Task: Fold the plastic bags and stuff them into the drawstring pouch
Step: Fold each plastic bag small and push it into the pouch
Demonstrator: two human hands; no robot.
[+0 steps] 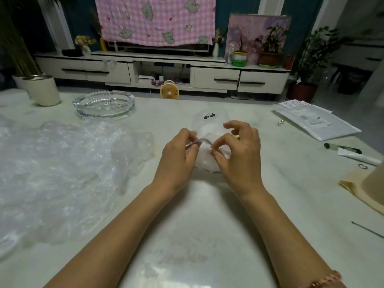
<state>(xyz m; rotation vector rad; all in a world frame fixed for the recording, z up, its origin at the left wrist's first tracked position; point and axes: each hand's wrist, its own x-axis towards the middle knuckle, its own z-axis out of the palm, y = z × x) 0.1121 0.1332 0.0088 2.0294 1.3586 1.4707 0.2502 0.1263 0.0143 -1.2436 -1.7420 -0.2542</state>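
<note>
Lying mid-way across the tabletop [207, 215], the white drawstring pouch [207, 126] has its near rim pinched by the left hand [179, 156] and right hand [239, 156], close together, probably to spread the mouth for stuffing; crumpled plastic bags [62, 163] wait to the left.

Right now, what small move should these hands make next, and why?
Probably pull the mouth of the pouch wider: left hand and right hand each pinch its near edge, while crumpled plastic bags lie on the table to the left.
</note>
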